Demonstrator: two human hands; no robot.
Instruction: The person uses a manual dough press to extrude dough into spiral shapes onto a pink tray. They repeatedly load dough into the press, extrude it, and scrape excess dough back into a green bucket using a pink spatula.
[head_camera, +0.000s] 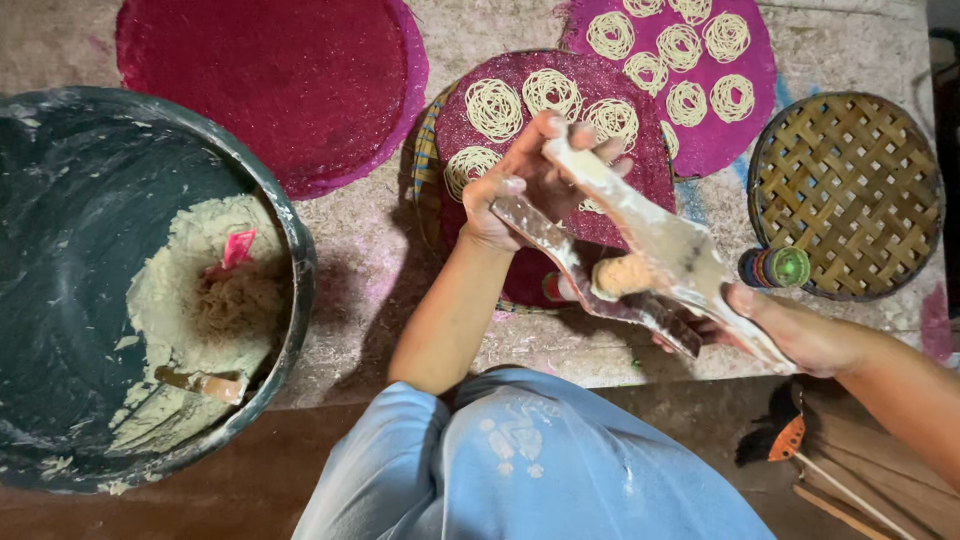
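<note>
Head view: at the centre of the frame the left hand (525, 185) is closed around the far ends of a two-armed wooden press (640, 265), fingers curled over the pale, dough-smeared handles. The right hand (790, 330), at the lower right, is clasped on the near ends of the same press. A lump of orange-tan dough (625, 277) is seen lodged between the two arms, in the middle of the frame.

Directly beneath the press a magenta mesh mat (600, 95) is laid on a woven tray, and coils of thin pale noodle are spread over its upper half. A second magenta mat (745, 130) with more coils is found at the upper right, and a bare crimson mat (270, 80) at the upper left. A round woven bamboo tray (850, 190) is placed at the right edge, with a small green-capped bottle (785, 267) lying just beside it.

A large dark basin (60, 300) is seen at the left, holding pale dough, a pink scraper (238, 248) and a dough-coated wooden stick (205, 383).

All of this is borne by a rough, flour-dusted work surface (360, 300) stained with pink patches; a dark brown floor is visible along the bottom, where a knee in light blue cloth (540, 470) is shown.
</note>
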